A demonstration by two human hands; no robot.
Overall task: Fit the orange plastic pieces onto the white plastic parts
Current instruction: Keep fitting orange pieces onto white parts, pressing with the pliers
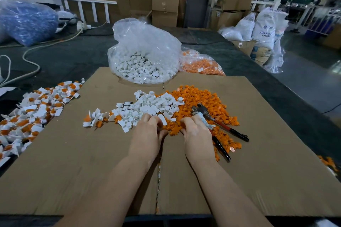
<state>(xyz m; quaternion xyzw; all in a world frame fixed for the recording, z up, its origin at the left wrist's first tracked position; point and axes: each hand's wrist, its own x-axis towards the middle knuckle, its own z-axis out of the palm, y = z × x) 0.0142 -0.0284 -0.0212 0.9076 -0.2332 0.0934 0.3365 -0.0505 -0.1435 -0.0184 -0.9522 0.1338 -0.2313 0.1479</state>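
Note:
A heap of loose white plastic parts lies in the middle of a flattened cardboard sheet, with a heap of orange plastic pieces just to its right. My left hand sits at the near edge of the white heap, fingers curled, a white part at its fingertips. My right hand is curled over the orange pieces at the heap's near edge; what its fingers hold is hidden. Fitted white-and-orange parts are piled at the left.
Red-and-black handled pliers lie on the orange heap beside my right hand. An open clear bag of white parts stands behind the heaps, a bag of orange pieces to its right. Cables and a blue bag lie far left.

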